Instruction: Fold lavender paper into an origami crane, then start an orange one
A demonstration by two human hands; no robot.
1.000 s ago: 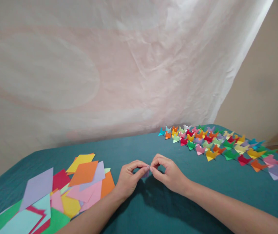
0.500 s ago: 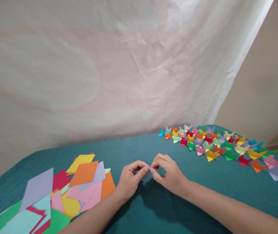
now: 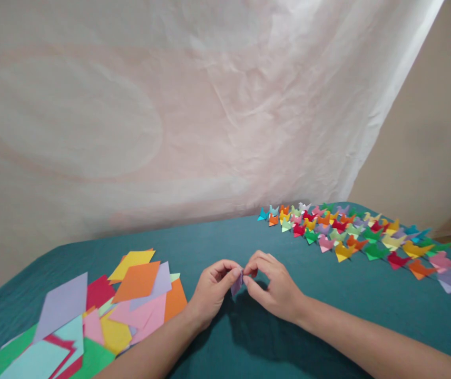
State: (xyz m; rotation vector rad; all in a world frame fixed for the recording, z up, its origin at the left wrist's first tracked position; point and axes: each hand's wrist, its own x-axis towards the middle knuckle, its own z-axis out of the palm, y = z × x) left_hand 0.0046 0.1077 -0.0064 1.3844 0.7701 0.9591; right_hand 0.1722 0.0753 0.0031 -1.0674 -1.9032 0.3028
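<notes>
Both hands [image 3: 213, 289] [image 3: 275, 284] curl inward, just beside each other.

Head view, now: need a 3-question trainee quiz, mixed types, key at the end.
1. What colour is the small folded paper pinched in the left hand?
a) green
b) lilac
c) orange
2. True or false: the flat paper sheets lie to the left of the origami birds.
3. Which of the person's hands is nearer the origami birds?

Key: 1. b, lilac; 2. True; 3. The right hand.
</notes>
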